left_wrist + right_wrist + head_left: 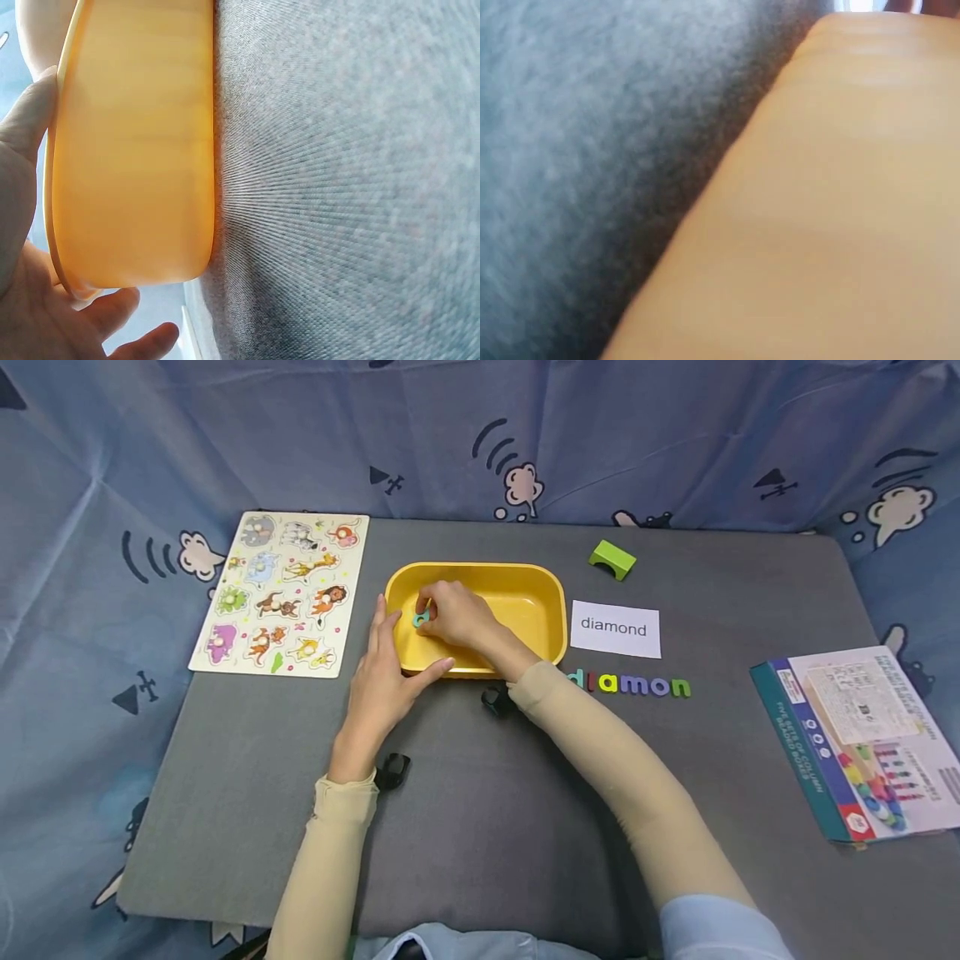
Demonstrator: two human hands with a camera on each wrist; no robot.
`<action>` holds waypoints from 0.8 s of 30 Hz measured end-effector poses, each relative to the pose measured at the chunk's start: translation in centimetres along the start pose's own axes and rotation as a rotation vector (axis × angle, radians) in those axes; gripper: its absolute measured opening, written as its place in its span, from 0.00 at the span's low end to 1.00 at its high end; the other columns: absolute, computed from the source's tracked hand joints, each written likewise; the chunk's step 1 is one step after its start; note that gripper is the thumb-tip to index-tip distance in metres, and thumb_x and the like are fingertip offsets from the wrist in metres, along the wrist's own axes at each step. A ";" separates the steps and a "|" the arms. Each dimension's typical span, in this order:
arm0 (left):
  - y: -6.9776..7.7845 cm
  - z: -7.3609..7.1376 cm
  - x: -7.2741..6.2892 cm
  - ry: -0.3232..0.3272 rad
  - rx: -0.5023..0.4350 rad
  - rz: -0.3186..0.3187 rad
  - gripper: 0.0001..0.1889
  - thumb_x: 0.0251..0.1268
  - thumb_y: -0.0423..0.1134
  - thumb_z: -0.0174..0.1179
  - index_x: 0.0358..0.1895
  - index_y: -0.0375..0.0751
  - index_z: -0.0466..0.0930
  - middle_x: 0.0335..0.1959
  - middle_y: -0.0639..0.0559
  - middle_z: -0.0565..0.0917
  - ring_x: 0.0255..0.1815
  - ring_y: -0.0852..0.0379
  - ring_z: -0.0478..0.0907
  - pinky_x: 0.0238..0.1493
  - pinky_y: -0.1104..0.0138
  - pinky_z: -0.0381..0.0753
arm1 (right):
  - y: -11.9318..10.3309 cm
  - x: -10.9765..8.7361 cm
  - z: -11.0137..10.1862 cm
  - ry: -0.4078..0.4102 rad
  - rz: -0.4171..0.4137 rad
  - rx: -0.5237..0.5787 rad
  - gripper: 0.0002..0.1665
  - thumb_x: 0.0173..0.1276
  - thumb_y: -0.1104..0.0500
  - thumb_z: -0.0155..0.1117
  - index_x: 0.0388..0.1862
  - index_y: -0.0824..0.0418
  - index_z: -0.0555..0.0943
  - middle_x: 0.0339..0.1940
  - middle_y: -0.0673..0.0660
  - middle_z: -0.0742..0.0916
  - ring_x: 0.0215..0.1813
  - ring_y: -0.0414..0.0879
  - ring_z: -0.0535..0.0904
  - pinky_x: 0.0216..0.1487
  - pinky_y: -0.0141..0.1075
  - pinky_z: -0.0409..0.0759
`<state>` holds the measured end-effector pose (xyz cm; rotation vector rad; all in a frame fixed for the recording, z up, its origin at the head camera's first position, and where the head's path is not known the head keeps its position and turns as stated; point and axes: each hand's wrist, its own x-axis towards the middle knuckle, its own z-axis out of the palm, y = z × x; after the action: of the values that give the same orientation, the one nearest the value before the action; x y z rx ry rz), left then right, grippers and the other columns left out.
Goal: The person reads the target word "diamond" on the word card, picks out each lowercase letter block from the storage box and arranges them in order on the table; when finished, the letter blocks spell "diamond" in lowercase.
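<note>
A yellow tray (525, 575) stands on the table. My left hand (378, 681) rests against its left front corner, fingers fairly straight along the side and thumb on the front rim. In the left wrist view the left thumb (34, 112) touches the rim of the tray (135, 150), and the other fingers lie by its end. Inside the tray, my right hand (457, 614) pinches a small teal letter (422, 619) near the left end. In the right wrist view the tray's outer wall (817, 195) fills much of the picture, and that hand is hidden.
Coloured letters (633, 686) spelling "diamon" lie below a white card (615, 629) printed "diamond". A green arch block (612, 560) lies behind the card. An animal puzzle board (281, 593) is at the left, and a boxed bead set (862, 743) at the right.
</note>
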<state>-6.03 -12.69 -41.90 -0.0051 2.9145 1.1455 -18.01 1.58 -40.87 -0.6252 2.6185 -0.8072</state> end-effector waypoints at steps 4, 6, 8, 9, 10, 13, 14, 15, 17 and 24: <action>0.1 0.0 0.0 0.001 -0.004 0.002 0.56 0.63 0.67 0.71 0.85 0.44 0.52 0.91 0.54 0.40 0.62 0.25 0.79 0.59 0.35 0.78 | 0.5 -0.5 -0.5 -0.036 -0.004 -0.022 0.11 0.70 0.58 0.76 0.46 0.61 0.87 0.41 0.56 0.82 0.42 0.49 0.77 0.46 0.39 0.75; 0.1 0.0 0.0 -0.001 -0.008 -0.001 0.56 0.63 0.67 0.71 0.85 0.44 0.52 0.91 0.55 0.39 0.63 0.25 0.78 0.60 0.35 0.77 | 0.7 -0.9 -1.0 -0.057 -0.008 -0.032 0.11 0.70 0.57 0.76 0.45 0.61 0.87 0.45 0.57 0.81 0.45 0.50 0.76 0.50 0.40 0.77; 0.2 0.0 -0.1 -0.003 -0.012 -0.006 0.56 0.63 0.67 0.71 0.85 0.44 0.52 0.91 0.56 0.38 0.64 0.25 0.78 0.61 0.35 0.77 | 1.0 -1.5 -1.7 -0.066 -0.014 -0.024 0.11 0.70 0.58 0.76 0.45 0.62 0.86 0.48 0.58 0.81 0.46 0.51 0.76 0.52 0.41 0.77; 0.2 0.0 -0.1 -0.006 -0.013 -0.009 0.56 0.63 0.67 0.71 0.85 0.43 0.52 0.91 0.57 0.38 0.65 0.26 0.78 0.62 0.35 0.76 | 1.1 -2.0 -2.2 -0.065 -0.013 -0.014 0.11 0.70 0.57 0.75 0.46 0.62 0.86 0.48 0.58 0.82 0.46 0.51 0.76 0.51 0.41 0.77; 0.2 0.0 -0.1 -0.008 -0.015 -0.013 0.57 0.63 0.67 0.71 0.85 0.43 0.52 0.91 0.58 0.37 0.64 0.25 0.78 0.62 0.35 0.76 | 1.2 -2.4 -2.6 -0.059 -0.013 -0.002 0.12 0.70 0.57 0.75 0.46 0.62 0.86 0.48 0.58 0.83 0.46 0.51 0.77 0.51 0.41 0.77; 0.3 0.1 0.0 -0.011 -0.016 -0.023 0.57 0.62 0.68 0.71 0.85 0.44 0.52 0.91 0.60 0.37 0.63 0.25 0.78 0.62 0.35 0.77 | 1.9 -4.3 -4.0 -0.015 -0.028 0.042 0.12 0.70 0.58 0.75 0.47 0.63 0.85 0.46 0.59 0.85 0.45 0.52 0.77 0.49 0.41 0.77; 0.3 0.1 0.0 -0.012 -0.018 -0.024 0.57 0.62 0.68 0.71 0.85 0.44 0.51 0.91 0.61 0.37 0.63 0.25 0.78 0.62 0.35 0.77 | 2.2 -4.9 -4.4 0.008 -0.037 0.056 0.12 0.70 0.58 0.75 0.46 0.63 0.85 0.46 0.59 0.85 0.46 0.52 0.78 0.49 0.41 0.77; 0.3 0.1 0.0 -0.012 -0.016 -0.025 0.57 0.63 0.68 0.71 0.85 0.44 0.51 0.91 0.61 0.37 0.63 0.24 0.78 0.62 0.35 0.77 | 2.5 -5.6 -4.9 0.030 -0.045 0.069 0.12 0.70 0.58 0.75 0.46 0.62 0.85 0.46 0.59 0.85 0.46 0.52 0.78 0.49 0.41 0.78; 0.2 0.1 0.0 -0.008 -0.015 -0.026 0.57 0.63 0.68 0.71 0.85 0.44 0.51 0.91 0.61 0.37 0.63 0.24 0.78 0.62 0.35 0.77 | 3.5 -7.0 -5.7 0.091 -0.079 0.089 0.12 0.70 0.58 0.75 0.46 0.62 0.85 0.46 0.59 0.85 0.48 0.53 0.79 0.52 0.43 0.78; 0.3 0.1 -0.1 -0.005 -0.012 -0.032 0.58 0.61 0.67 0.72 0.85 0.44 0.52 0.91 0.60 0.37 0.63 0.26 0.78 0.62 0.36 0.77 | 8.1 -12.8 -7.9 0.368 -0.141 0.084 0.15 0.69 0.59 0.77 0.50 0.64 0.86 0.45 0.62 0.85 0.46 0.56 0.79 0.45 0.41 0.75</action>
<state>-5.97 -12.41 -41.78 -0.0480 2.8921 1.1564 -13.06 17.51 -37.18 -0.7013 2.8696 -1.1669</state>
